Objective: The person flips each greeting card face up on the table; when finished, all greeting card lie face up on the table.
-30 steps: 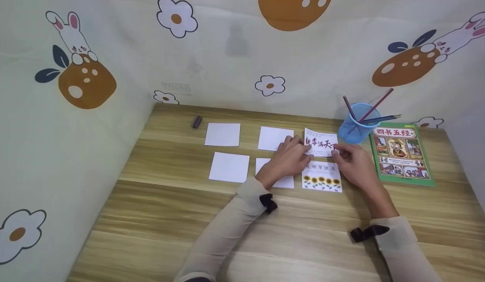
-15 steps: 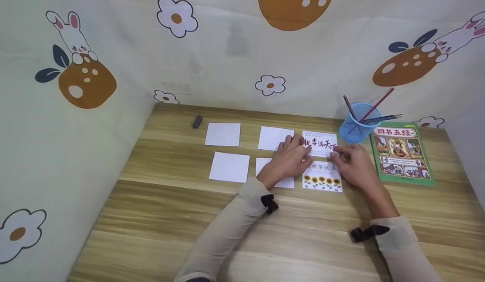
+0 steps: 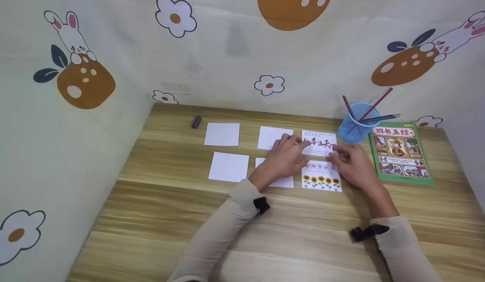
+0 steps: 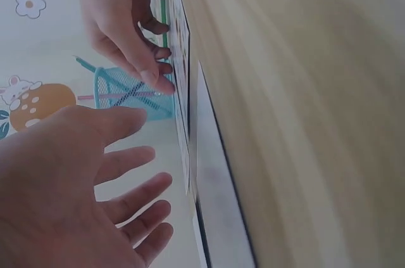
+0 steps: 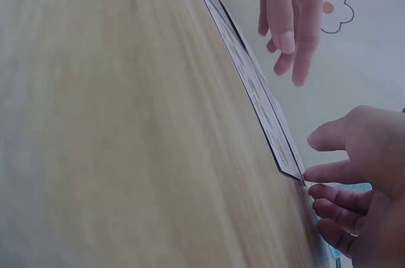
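The calligraphy card (image 3: 320, 142) lies face up on the wooden table (image 3: 156, 219), third from the left in the far row of a grid of 6 cards, just behind the sunflower card (image 3: 321, 176) and just left of the blue mesh pencil cup (image 3: 357, 123).

The step in hand is judged to be the squaring of this card within its row. Best results are expected when the card is kept flat, nudged by its edges only, and lined up with the blank card (image 3: 273, 137) beside it and with the sunflower card in front. The printed face should not be dragged under the fingers, and the neighbouring cards should not be shifted.

The left hand (image 3: 286, 158) is held with fingers straight and spread. Its fingertips (image 4: 158, 185) sit at the left edge of the calligraphy card, just off or barely touching it, and nothing is gripped. The palm covers part of a blank card (image 3: 283, 181) in the near row.

The right hand (image 3: 352, 161) is partly curled. The card's near right corner (image 5: 297, 176) is touched by the tip of 1 extended finger (image 5: 319, 173), and whether it is also pinched from below cannot be told. The remaining fingers are curled beneath.
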Demonstrator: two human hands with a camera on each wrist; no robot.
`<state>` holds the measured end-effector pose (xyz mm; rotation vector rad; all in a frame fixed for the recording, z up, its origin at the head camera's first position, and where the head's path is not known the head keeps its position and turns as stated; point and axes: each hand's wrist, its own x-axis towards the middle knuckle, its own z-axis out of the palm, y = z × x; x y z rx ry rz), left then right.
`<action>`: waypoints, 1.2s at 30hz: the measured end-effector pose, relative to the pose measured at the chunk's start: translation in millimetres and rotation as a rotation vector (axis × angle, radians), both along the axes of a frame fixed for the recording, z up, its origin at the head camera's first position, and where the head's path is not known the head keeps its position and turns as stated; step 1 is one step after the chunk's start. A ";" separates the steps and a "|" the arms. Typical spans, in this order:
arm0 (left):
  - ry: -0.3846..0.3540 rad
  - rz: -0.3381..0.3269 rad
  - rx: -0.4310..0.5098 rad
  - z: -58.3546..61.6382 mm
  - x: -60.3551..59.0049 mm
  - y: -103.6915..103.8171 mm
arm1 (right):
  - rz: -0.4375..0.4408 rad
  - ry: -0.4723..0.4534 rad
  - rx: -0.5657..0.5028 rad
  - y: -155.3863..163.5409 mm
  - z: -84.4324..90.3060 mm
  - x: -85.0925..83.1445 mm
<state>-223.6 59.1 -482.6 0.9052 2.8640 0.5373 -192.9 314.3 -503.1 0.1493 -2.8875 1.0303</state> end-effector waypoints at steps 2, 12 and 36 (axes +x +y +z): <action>0.013 -0.004 0.009 1.2 2.3 -8.6 | 0.007 0.021 -0.010 -3.1 -0.7 0.1; 0.000 0.039 0.020 0.0 13.0 -63.3 | 0.262 0.076 -0.089 -56.0 3.5 17.4; -0.171 -0.049 0.132 -1.9 25.1 -128.4 | 0.472 -0.034 0.081 -108.5 2.2 38.9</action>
